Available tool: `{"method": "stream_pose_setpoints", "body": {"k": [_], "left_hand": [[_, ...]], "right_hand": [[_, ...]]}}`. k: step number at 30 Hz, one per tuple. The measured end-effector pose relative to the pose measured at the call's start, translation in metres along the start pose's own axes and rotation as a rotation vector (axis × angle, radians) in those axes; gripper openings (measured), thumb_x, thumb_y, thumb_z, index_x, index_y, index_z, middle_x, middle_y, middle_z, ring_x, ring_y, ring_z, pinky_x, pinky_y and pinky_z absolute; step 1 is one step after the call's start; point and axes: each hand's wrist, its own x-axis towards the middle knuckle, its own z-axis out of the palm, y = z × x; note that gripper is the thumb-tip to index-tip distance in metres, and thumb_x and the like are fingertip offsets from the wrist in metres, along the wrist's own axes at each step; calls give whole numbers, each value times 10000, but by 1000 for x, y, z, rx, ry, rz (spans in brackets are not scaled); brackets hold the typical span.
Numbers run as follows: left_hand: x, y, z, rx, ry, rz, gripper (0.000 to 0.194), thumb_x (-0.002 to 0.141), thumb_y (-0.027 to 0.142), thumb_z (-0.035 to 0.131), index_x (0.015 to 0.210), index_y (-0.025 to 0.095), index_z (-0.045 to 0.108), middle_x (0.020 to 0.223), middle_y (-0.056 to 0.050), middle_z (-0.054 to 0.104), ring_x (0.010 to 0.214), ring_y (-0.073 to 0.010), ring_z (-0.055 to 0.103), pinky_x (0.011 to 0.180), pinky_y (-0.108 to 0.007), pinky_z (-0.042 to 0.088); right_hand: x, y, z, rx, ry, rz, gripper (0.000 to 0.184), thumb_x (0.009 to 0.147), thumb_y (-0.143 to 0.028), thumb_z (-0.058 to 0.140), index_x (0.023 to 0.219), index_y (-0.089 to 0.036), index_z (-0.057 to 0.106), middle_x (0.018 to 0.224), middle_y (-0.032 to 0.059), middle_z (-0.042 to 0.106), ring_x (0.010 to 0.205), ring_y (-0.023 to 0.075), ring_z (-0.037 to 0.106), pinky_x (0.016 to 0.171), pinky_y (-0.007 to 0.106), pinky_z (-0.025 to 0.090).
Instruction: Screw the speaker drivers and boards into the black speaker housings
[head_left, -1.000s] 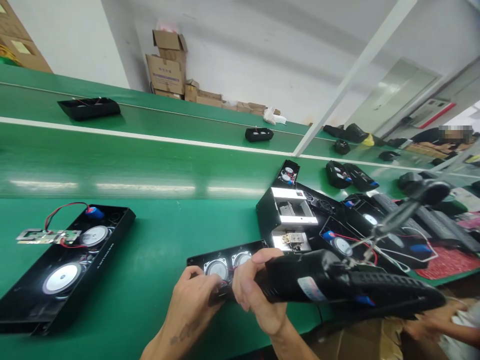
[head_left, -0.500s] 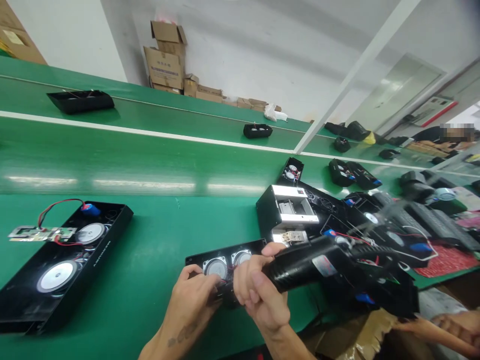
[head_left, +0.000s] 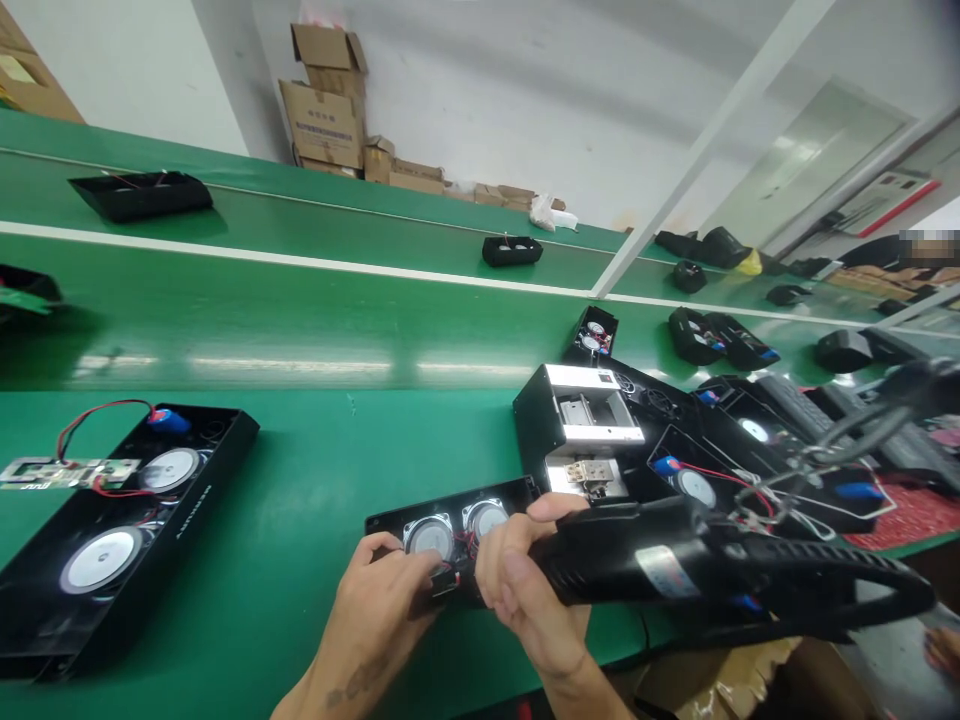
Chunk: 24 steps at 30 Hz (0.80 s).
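My left hand (head_left: 390, 590) is closed on the near left side of a small black speaker housing (head_left: 457, 512), thumb and fingers at its edge. Two round speakers (head_left: 429, 540) with pale cones sit in that housing. Wrapped round a black electric screwdriver (head_left: 622, 550) is my right hand (head_left: 525, 580), just over the housing's right part. The screwdriver lies nearly level, its rear end toward the right, close to a metal hook (head_left: 757, 500). Its tip is hidden by my hand, so contact with the housing cannot be made out.
A larger speaker housing (head_left: 195, 520) with a circuit board (head_left: 67, 472) on wires lies left. A silver-fronted machine (head_left: 592, 405) stands behind my right hand. More black housings (head_left: 697, 335) crowd the right. Behind the green bench runs a green belt (head_left: 300, 320); a cardboard box (head_left: 720, 680) is below right.
The screwdriver's rear end has swung lower and to the right. My hands stay at the small housing. Another black housing has come into view on the belt at far left.
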Motion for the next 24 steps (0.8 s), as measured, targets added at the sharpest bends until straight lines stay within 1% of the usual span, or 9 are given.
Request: {"method": "stream_pose_setpoints", "body": {"k": [5,9,11,12,14,16,18,20,24], "left_hand": [[3,3,-3,-7,-68,-10,79,1021,188,543,996,255,577,680,127,667,550,-113,592,903,-371,377],[3,4,-7,-53,-67,7,200,1025,126,526,871,253,516,669,111,643,557,-120,547,917,-374,383],[1,3,-7,-71,-72,4,201,1011,107,538,875,252,511,670,106,629,562,-120,542,926,-378,395],[0,2,-8,-78,-90,0,175,1003,110,559,908,253,527,681,104,634,572,-121,556,940,-385,402],[-3,0,-9,-85,-144,-18,147,978,127,615,1017,257,558,720,95,655,611,-130,600,990,-414,415],[-5,-2,-12,-75,-186,-14,244,948,136,655,1136,259,560,748,83,666,638,-144,626,1039,-458,433],[-4,-5,-16,-46,-208,23,352,915,134,672,1220,256,545,769,67,674,664,-160,649,1058,-497,464],[-3,-6,-20,-13,-203,70,410,883,108,659,1249,251,542,762,61,674,664,-168,661,1039,-501,506],[1,-4,-19,54,-137,104,399,829,57,593,1184,239,575,783,43,714,654,-173,686,934,-433,558]], "right_hand": [[-3,13,3,-70,-47,57,274,1047,-196,608,1256,-349,517,636,-117,464,447,77,389,475,213,382],[-4,16,6,-125,-94,53,256,1039,-256,626,1242,-336,492,639,-108,481,435,101,406,460,246,403],[-4,15,7,-133,-107,53,250,1040,-264,626,1236,-336,488,643,-106,475,431,102,405,453,245,399],[-3,13,8,-117,-109,45,249,1045,-256,617,1237,-343,486,639,-110,464,430,99,395,450,236,386],[0,8,10,-52,-107,18,252,1059,-230,586,1246,-361,479,628,-120,430,424,88,363,442,213,357],[3,-2,11,-2,-89,8,250,1067,-215,566,1247,-366,483,620,-123,403,428,85,354,442,199,347],[4,-14,10,20,-49,4,234,1065,-225,570,1240,-363,500,619,-119,390,442,86,353,449,195,351],[5,-26,6,9,8,7,219,1059,-228,573,1229,-357,524,613,-116,379,458,90,351,469,200,367],[1,-48,-12,-96,110,-28,243,1053,-200,555,1253,-337,554,609,-111,400,457,91,370,474,208,385]]}}
